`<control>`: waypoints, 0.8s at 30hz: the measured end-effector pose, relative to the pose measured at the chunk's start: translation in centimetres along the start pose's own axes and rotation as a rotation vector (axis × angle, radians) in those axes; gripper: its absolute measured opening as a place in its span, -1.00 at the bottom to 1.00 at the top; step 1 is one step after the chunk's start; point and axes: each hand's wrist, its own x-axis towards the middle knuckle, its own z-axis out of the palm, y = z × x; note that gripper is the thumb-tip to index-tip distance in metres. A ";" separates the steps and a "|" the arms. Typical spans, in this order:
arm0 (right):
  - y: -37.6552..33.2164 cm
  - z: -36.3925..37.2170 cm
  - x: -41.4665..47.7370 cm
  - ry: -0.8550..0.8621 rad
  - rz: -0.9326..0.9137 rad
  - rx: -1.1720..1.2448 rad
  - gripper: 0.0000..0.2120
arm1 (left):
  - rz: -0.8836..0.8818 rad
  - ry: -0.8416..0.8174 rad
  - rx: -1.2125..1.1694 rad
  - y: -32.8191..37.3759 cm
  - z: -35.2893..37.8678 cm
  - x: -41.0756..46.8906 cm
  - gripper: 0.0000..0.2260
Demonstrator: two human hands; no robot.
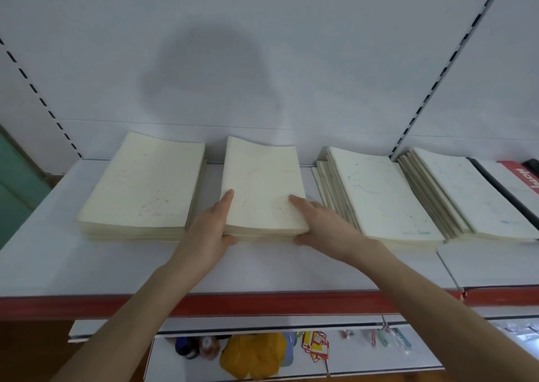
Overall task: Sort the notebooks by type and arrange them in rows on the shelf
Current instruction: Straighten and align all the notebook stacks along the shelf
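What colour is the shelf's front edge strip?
Red, seen in the head view: the strip runs along the white shelf front.

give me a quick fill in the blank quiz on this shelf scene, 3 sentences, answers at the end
1. Both hands grip the ____ stack of notebooks, counting from the left.
2. The left hand and right hand hold that stack at its ____ corners.
3. The front lip of the shelf is coloured ____.

Missing words: second; near; red
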 end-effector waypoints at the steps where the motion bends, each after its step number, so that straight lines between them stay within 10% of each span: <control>1: 0.0 0.1 -0.2 0.010 0.014 -0.001 -0.22 | 0.005 0.001 0.000 0.0 0.1 -0.1 -0.24; 24: 0.0 0.1 -0.4 -0.042 0.029 -0.116 -0.15 | -0.020 -0.031 0.013 -0.4 0.5 -0.9 -0.23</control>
